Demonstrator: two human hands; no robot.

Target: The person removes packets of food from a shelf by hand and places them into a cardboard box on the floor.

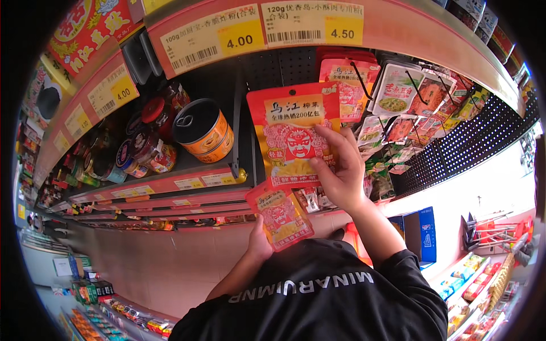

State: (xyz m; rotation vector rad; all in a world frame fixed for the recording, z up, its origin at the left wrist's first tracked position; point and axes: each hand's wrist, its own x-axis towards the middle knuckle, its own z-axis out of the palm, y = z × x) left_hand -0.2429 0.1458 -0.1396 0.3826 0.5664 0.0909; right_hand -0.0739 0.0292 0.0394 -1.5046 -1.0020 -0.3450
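My right hand (341,170) grips a red and yellow pouch of pickled vegetables (294,132) by its right edge, thumb and forefinger lying across its front. The pouch stands upright, with a hang hole near its top. Lower down, close to my body, my left hand (261,241) holds a second, matching pouch (281,215), tilted to the left. Most of the left fingers are hidden behind it. Beyond the upper pouch, more red pouches of the same kind (347,85) hang on a metal hook (361,81).
Two stacked orange cans (204,130) and several jars (149,149) stand on the shelf to the left. A price-tagged shelf edge (384,21) overhangs the hooks. Other hanging packets (396,87) fill the right. A blue box (420,234) and snack racks (473,281) are lower right.
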